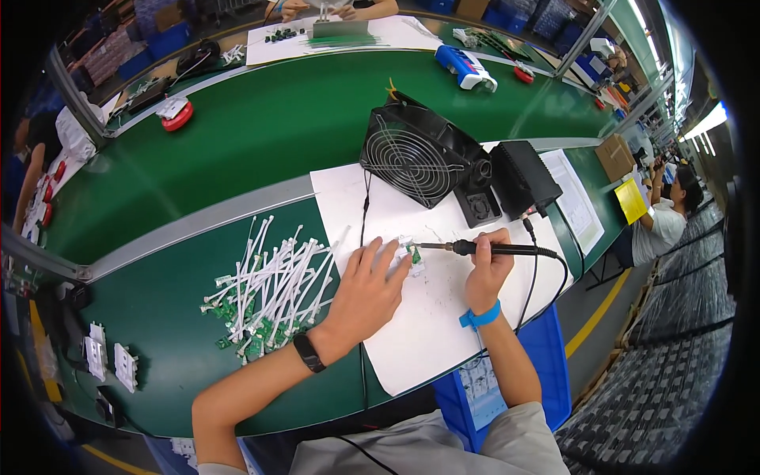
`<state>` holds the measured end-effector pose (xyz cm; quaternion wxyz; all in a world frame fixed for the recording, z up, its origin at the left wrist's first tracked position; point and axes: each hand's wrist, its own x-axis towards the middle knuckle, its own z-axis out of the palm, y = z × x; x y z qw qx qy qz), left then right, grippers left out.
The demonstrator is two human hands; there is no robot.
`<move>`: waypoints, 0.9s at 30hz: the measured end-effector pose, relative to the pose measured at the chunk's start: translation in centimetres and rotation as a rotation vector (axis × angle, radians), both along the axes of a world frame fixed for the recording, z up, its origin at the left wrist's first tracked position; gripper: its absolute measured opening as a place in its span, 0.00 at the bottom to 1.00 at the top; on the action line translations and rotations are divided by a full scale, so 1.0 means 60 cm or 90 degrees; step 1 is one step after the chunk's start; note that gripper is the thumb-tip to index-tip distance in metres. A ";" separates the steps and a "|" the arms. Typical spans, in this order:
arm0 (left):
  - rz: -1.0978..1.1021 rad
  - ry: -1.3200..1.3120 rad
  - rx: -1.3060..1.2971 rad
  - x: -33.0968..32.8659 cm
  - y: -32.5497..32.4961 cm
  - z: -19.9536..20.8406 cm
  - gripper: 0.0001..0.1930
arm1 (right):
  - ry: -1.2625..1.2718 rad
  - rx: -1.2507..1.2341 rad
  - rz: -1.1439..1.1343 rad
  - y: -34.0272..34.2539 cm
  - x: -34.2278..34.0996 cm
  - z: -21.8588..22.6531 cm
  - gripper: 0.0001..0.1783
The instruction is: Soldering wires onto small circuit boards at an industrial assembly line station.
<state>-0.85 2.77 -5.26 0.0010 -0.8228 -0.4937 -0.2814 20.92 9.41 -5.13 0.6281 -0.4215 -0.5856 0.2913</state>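
Note:
My right hand (487, 273), with a blue band at the wrist, is closed around a black-handled soldering iron (511, 249). The iron's metal tip points left and meets a small green circuit board (415, 254) on a white piece, as far as I can see. My left hand (366, 294), wearing a dark wristband, lies palm down with its fingers stretched toward that board's left side; its thumb is hidden. Under both hands is a white sheet (427, 340) with dark specks. Left of my left hand lies a tangled pile of white cables with small green boards (273, 289).
A black fan (412, 158) with a wire guard stands beyond the hands, beside a black box-shaped unit (524, 180). The iron's cord loops at right. A metal rail (206, 224) borders the green belt (277, 119). A blue crate (560, 372) sits below the table edge.

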 end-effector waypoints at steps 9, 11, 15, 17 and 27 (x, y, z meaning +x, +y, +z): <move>-0.003 -0.013 -0.012 0.002 -0.001 0.007 0.23 | 0.018 -0.062 -0.007 -0.002 0.005 0.004 0.08; -0.003 -0.012 -0.009 0.002 -0.001 0.004 0.23 | 0.040 -0.085 0.000 -0.007 0.006 0.007 0.08; -0.001 0.008 -0.022 0.000 -0.002 0.006 0.23 | 0.178 -0.089 0.008 -0.017 0.018 0.019 0.05; -0.013 0.008 -0.018 -0.001 0.003 0.010 0.23 | 0.171 -0.086 0.001 -0.024 0.027 0.016 0.05; -0.108 -0.062 -0.214 -0.039 0.031 0.062 0.21 | 0.145 -0.119 0.068 -0.048 0.040 0.004 0.07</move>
